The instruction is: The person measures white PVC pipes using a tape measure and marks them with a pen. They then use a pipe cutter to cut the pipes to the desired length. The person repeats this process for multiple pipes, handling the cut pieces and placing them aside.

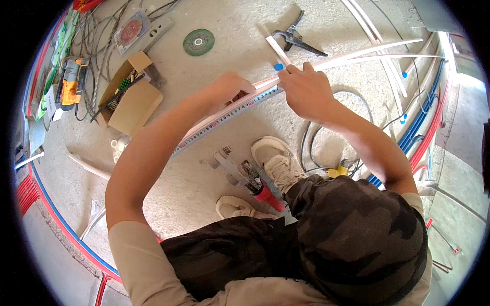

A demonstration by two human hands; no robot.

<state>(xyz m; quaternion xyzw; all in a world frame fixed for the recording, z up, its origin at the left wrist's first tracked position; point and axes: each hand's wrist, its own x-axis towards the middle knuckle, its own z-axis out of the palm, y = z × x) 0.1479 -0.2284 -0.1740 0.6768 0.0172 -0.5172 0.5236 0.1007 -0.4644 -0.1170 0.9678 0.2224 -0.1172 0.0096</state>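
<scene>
A white pipe runs slantwise beneath both hands. Along its near side lies a tape measure blade, extended with its marks facing up. My left hand is closed over the pipe's far side with fingers curled; a small brownish thing shows under them, too hidden to name. Close by on the right, my right hand pinches the pipe beside the end of the visible blade. Just beyond its fingertips are a blue cap-like piece and a short white pipe length.
Black pipe cutters and a green grinding disc lie beyond my hands. At left are an open cardboard box, a yellow power drill and tangled cables. A red-handled tool rests by my shoes. Blue and red pipes line the right.
</scene>
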